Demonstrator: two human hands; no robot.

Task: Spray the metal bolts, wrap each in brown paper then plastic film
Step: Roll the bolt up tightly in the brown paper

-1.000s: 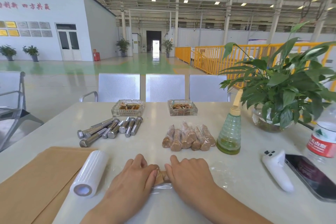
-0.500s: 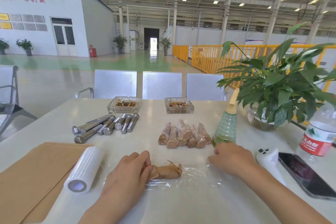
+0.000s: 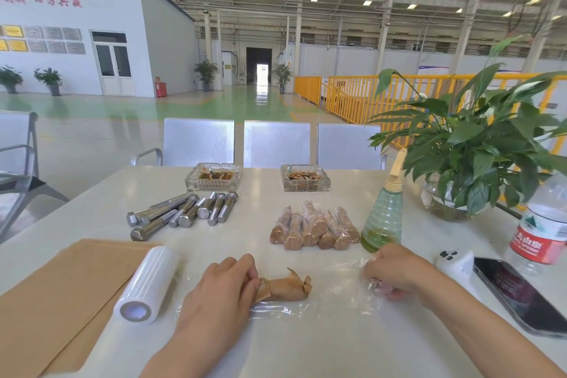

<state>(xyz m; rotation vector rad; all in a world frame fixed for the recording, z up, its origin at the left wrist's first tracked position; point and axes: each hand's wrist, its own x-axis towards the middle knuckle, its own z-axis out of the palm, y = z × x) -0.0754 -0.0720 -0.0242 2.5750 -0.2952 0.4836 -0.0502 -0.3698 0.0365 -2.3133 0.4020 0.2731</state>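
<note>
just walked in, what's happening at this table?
A person is wrapping bolts. The left hand holds one end of a paper-wrapped bolt lying on a sheet of plastic film, while the right hand pinches the film's right edge. Finished wrapped bolts sit in a pile behind; bare bolts wait at left, beyond the film roll and brown paper.

We hold the paper-wrapped bolt (image 3: pixel 285 288) by its left end with our left hand (image 3: pixel 221 291), lying on a plastic film sheet (image 3: pixel 334 298) on the desk (image 3: pixel 306 347). Our right hand (image 3: pixel 395 273) pinches the film's right edge. Bare bolts (image 3: pixel 184 213) lie far left, wrapped ones (image 3: pixel 316 228) beyond.
</note>
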